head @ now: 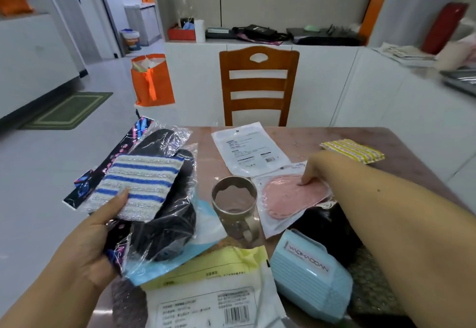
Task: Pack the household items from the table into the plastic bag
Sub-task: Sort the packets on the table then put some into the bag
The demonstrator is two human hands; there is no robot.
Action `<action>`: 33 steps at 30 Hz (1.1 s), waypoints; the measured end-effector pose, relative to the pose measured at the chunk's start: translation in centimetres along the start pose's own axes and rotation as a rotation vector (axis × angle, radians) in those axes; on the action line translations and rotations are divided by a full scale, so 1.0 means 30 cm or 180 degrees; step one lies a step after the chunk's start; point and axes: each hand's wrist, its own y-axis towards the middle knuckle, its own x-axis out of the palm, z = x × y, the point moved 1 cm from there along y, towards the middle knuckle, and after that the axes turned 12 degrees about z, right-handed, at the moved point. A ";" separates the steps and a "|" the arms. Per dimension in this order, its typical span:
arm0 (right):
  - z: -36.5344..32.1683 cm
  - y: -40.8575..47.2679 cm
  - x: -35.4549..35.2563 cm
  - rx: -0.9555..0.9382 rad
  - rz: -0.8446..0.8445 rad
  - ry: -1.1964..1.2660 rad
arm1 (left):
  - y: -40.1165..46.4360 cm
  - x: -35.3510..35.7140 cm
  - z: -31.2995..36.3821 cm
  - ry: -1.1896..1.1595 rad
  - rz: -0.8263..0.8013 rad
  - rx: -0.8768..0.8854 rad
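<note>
My left hand holds a stack above the table's left edge: a blue-and-white striped cloth under my thumb, on top of a clear pack of dark items and a dark patterned strip. My right hand reaches across the table, fingertips pressing on a clear packet with a pink pad. Between the hands stands a glass mug. A black plastic bag lies under my right forearm.
On the brown table lie a white sealed pouch, a yellow striped packet, a light blue ribbed case, a yellow-and-white mailer and a light blue pouch. A wooden chair stands behind; an orange bag sits on the floor.
</note>
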 end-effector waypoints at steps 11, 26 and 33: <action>0.039 -0.027 -0.195 -0.0020 0.0146 0.3035 | 0.007 0.002 0.004 -0.0102 -0.0028 0.0065; -0.276 0.085 0.053 0.0071 0.1364 0.2899 | 0.070 -0.051 -0.039 -0.0005 0.0191 -0.0022; -0.190 -0.211 -0.191 -0.0623 0.1811 0.5001 | -0.031 -0.035 0.054 -0.0105 0.0349 0.0122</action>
